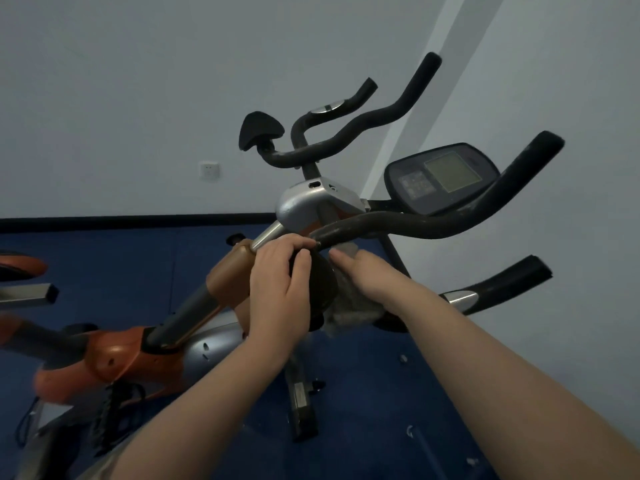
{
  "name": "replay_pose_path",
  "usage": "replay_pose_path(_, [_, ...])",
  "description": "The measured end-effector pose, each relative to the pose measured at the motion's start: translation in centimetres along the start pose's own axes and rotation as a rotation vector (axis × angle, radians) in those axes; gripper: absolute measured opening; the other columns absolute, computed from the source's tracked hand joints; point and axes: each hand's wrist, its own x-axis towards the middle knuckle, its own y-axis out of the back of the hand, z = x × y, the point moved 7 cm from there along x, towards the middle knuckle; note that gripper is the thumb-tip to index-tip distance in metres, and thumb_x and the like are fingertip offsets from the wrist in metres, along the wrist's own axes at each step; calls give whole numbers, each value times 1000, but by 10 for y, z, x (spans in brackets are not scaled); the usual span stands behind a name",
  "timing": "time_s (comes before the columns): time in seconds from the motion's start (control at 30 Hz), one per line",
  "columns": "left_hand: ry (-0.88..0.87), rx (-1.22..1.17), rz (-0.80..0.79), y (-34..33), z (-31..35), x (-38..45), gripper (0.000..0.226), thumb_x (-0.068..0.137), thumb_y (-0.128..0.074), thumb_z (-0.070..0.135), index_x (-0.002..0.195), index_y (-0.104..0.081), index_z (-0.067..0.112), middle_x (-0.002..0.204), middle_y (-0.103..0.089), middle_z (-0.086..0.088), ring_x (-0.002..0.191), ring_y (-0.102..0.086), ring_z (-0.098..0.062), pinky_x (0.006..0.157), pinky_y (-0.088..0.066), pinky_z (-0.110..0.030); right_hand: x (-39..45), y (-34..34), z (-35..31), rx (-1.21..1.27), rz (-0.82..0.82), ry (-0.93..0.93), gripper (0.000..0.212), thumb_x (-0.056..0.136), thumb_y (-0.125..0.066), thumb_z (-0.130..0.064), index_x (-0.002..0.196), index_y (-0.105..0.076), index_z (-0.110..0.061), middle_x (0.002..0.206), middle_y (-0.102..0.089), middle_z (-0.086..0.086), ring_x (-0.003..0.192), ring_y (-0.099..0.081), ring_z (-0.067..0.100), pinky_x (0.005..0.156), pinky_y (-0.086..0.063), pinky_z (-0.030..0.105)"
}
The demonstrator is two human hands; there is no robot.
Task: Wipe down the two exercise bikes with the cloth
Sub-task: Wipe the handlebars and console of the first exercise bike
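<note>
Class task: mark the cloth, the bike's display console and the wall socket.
cloth (pixel 353 306), head view, hanging grey fold.
display console (pixel 450 171), head view, its screen.
wall socket (pixel 209 170), head view, faceplate centre.

Landmark: console (pixel 441 178). Handlebar (pixel 408 226) runs just in front of and below it. Left hand (pixel 280 289) lies below-left of console, on the handlebar's end; cloth (pixel 353 306) just right of that hand, under right hand (pixel 374 275). Second handlebar (pixel 349 129) behind, upper left of console. Wall socket (pixel 209 170) far left.
</note>
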Motion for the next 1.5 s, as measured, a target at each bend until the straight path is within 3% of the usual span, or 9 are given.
replay_pose_path(0.27, [-142, 114, -195, 5, -5, -1, 27, 92, -39, 36, 115, -53, 38, 117, -52, 24, 118, -42, 7, 97, -31, -18, -51, 1, 9, -850, 335, 78, 56, 95, -24, -60, 107, -50, -12, 99, -65, 6, 88, -63, 25, 62, -33, 32])
replay_pose_path(0.37, [-121, 52, -242, 8, -8, 2, 30, 94, -40, 31, 119, -53, 38, 121, -50, 28, 122, -42, 5, 100, -31, -14, -33, 0, 2, -870, 264, 87, 41, 98, -33, -45, 130, -40, -20, 105, -60, 7, 92, -61, 27, 64, -39, 34])
replay_pose_path(0.5, [129, -261, -234, 15, -15, 4, 31, 93, -41, 35, 117, -57, 44, 111, -55, 31, 110, -51, 8, 90, -43, -17, -10, 3, -2, -758, 120, 22, 70, 95, -44, -17, 148, -3, -35, 125, -51, 15, 107, -56, 33, 76, -47, 39])
replay_pose_path(0.67, [305, -421, -138, 30, -29, -7, 30, 100, -38, 22, 117, -61, 30, 106, -65, 17, 99, -59, 10, 73, -45, -3, -27, 11, -8, -617, 506, 1, 43, 100, -27, -43, 125, -50, -17, 102, -65, 10, 89, -61, 28, 66, -45, 37])
replay_pose_path(0.9, [371, -407, -177, 38, -38, -9, 32, 100, -39, 29, 122, -62, 26, 117, -67, 7, 110, -61, -3, 96, -46, -29, -95, 36, -23, -201, 860, 359, 26, 91, -55, -39, 110, -46, -23, 57, -49, -15, 50, -47, 0, 44, -31, 18])
replay_pose_path(1.03, [398, -477, -163, 39, -36, -13, 29, 100, -42, 27, 115, -67, 23, 107, -73, 3, 101, -67, -8, 77, -54, -22, -94, 6, -71, -239, 681, 594, 24, 86, -59, -38, 107, -57, -27, 88, -65, -8, 79, -60, 9, 63, -51, 27])
replay_pose_path(1.13, [386, -450, -146, 46, -38, -18, 32, 100, -39, 26, 108, -70, 25, 104, -74, 7, 98, -69, -8, 72, -54, -17, -84, -28, -83, -508, 537, 615, 35, 88, -47, -53, 102, -66, -27, 101, -60, -9, 101, -50, 11, 84, -43, 33])
replay_pose_path(1.37, [284, -390, -240, 53, -35, -27, 38, 99, -33, 34, 109, -70, 33, 111, -71, 13, 107, -64, -5, 87, -50, -18, -92, -23, -54, -386, 257, 681, 32, 85, -60, -41, 117, -56, -38, 102, -56, -22, 101, -46, 3, 87, -41, 30])
replay_pose_path(1.5, [261, -375, -276, 54, -34, -15, 34, 101, -34, 24, 109, -67, 31, 109, -69, 20, 106, -62, 1, 85, -46, -9, -73, -35, -76, -556, 351, 573, 37, 84, -61, -43, 120, -54, -36, 115, -52, -11, 111, -45, 10, 92, -38, 34])
